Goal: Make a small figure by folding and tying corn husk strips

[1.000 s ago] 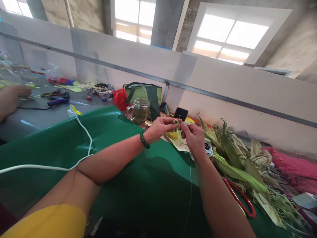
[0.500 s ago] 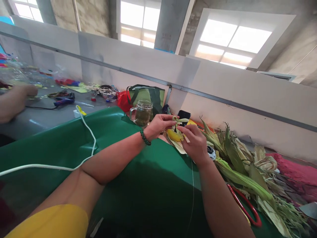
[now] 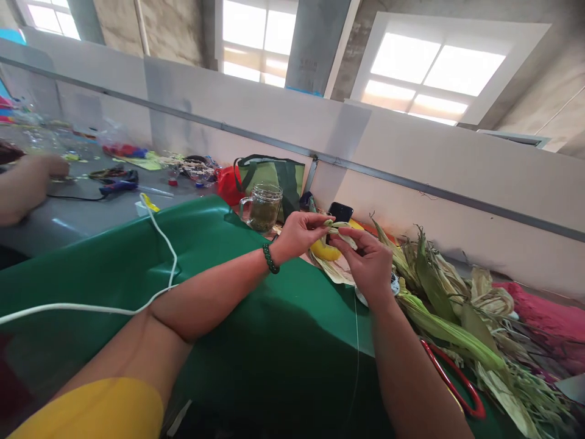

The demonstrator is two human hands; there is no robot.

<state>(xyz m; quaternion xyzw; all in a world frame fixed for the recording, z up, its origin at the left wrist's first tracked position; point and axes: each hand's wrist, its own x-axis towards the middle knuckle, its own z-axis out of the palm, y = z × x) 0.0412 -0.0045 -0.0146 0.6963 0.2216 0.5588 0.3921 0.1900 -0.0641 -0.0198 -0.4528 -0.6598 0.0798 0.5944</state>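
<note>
Shifting now, the right hand (image 3: pixel 369 262) has edged farther right of the glass mug (image 3: pixel 261 208) than half a second ago, and the husk strip (image 3: pixel 339 227) that dangled below the fingers lies sideways between both hands. Scanning from the left: well left of the mug, a co-worker's hand (image 3: pixel 43 169) blurs over the grey table (image 3: pixel 68 210), its grip impossible to tell. Nearer the mug, still on its left, a white cable (image 3: pixel 161 228) crosses the green sheet (image 3: pixel 196 235). Right behind the mug stands a green bag (image 3: pixel 269 171). Just right of the mug, the left hand (image 3: pixel 297 236) pinches the strip's near end between thumb and fingertips; right of that, the right hand's thumb and fingers grasp the other end. Under the strip, right of the mug, sits a yellow piece (image 3: pixel 325 250); behind it, a phone (image 3: pixel 340 211). Well right of the mug, heaped corn husks (image 3: pixel 429 277) sprawl, with a red handle (image 3: pixel 467 379) in front.
</note>
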